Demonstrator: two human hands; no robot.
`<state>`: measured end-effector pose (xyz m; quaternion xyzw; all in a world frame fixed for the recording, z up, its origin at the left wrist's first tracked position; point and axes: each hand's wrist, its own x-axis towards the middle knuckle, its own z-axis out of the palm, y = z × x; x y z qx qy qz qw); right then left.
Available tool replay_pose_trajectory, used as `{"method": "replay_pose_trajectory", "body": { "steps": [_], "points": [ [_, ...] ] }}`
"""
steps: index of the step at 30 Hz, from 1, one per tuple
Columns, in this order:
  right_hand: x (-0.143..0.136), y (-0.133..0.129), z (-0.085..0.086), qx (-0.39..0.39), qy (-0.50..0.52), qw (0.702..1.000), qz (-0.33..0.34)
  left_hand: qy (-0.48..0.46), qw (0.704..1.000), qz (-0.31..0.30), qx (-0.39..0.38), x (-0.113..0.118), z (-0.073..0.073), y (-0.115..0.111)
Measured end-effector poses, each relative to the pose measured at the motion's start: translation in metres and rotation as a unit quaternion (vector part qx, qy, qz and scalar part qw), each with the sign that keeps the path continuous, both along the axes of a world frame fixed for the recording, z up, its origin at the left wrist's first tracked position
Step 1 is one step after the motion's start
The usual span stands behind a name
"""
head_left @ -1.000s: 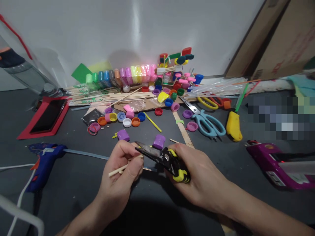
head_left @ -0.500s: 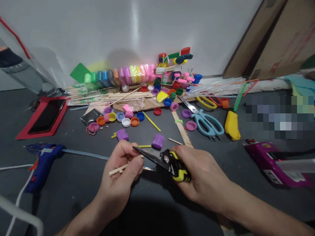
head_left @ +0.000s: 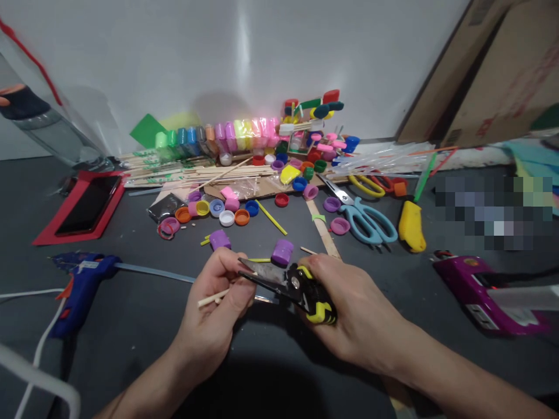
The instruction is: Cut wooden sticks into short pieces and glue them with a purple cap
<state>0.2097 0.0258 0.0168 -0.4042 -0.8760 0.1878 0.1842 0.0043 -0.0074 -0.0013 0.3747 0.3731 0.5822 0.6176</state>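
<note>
My left hand (head_left: 222, 302) is closed on thin wooden sticks (head_left: 213, 299), pinched between thumb and fingers. My right hand (head_left: 353, 308) wraps round the black and yellow handles of cutting shears (head_left: 279, 279). The dark blades point left and stand a little apart at the left thumb and fingertips, with a pale stick end between them. Just beyond the hands lie two purple bottle-cap pieces (head_left: 282, 252) with a yellow-green stick beside each. A short wooden stick (head_left: 308, 250) lies behind the right hand.
A blue glue gun (head_left: 82, 285) lies at left, near a phone (head_left: 89, 203) on red card. Colourful bottle caps (head_left: 241, 217), wooden skewers (head_left: 236, 171) and clay packs (head_left: 218, 137) spread across the back. Blue-handled scissors (head_left: 367, 221), a yellow cutter (head_left: 411, 227) and a purple device (head_left: 484, 291) are at right.
The shears' blades have parted slightly and now straddle the stick end at my left fingertips. The whole view has shifted a little; both hands keep their hold.
</note>
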Motion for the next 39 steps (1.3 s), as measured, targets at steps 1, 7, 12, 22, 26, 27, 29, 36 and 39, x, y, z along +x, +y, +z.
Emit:
{"method": "replay_pose_trajectory", "body": {
  "steps": [1, 7, 12, 22, 26, 27, 29, 36, 39],
  "points": [
    [0.001, 0.000, 0.000, 0.009, -0.002, 1.000, 0.000, -0.003, 1.000, -0.005, -0.002, 0.000, 0.000, 0.000],
    [0.003, -0.001, -0.002, 0.018, -0.005, 1.000, -0.012, -0.017, 1.000, -0.022, -0.004, 0.002, 0.002, 0.000],
    [-0.001, 0.001, -0.001, -0.025, 0.020, 0.999, -0.011, -0.046, 0.999, -0.022, 0.005, 0.002, 0.003, 0.003],
    [0.005, -0.002, -0.004, 0.048, -0.012, 0.999, -0.003, -0.033, 0.998, -0.042, -0.021, 0.000, 0.000, 0.000],
    [0.006, -0.001, -0.005, 0.072, -0.013, 0.997, -0.011, -0.028, 0.999, -0.041, -0.014, 0.000, 0.001, 0.001],
    [0.006, 0.000, -0.004, 0.060, -0.009, 0.998, -0.011, -0.028, 0.999, -0.037, -0.013, 0.000, 0.002, 0.002],
    [0.005, 0.002, -0.002, 0.019, 0.001, 1.000, -0.012, -0.026, 0.999, -0.030, -0.013, -0.001, 0.002, 0.003],
    [0.005, 0.005, 0.006, -0.052, 0.016, 0.999, 0.002, -0.009, 0.999, -0.033, -0.031, -0.005, -0.002, 0.003],
    [0.005, 0.004, 0.005, -0.052, 0.014, 0.999, 0.006, 0.001, 0.999, -0.039, -0.035, -0.006, -0.002, 0.003]
  ]
}}
